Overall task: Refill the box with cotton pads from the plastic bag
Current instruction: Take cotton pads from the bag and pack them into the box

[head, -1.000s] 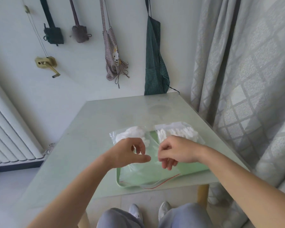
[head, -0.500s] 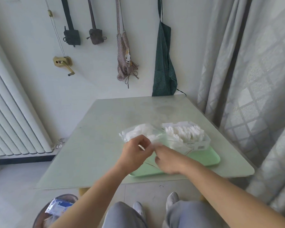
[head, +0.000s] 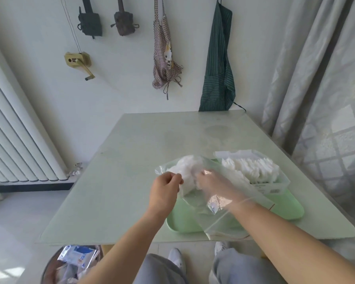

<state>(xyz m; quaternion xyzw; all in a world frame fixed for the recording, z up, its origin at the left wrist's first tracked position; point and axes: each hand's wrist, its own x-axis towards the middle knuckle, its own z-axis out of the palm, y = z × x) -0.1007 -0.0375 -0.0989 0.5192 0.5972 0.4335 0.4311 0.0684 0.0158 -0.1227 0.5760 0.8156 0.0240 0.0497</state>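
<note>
The right hand (head: 210,181) is deep inside the plastic bag (head: 223,193), fingers around cotton pads (head: 188,171). The left hand (head: 166,188) pinches the bag's edge. Just right of it, the box (head: 275,184) already looks nearly full, but more pads remain.

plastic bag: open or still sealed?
Open. The right hand is inside the plastic bag, visible through the film; the left hand pinches its edge.
</note>
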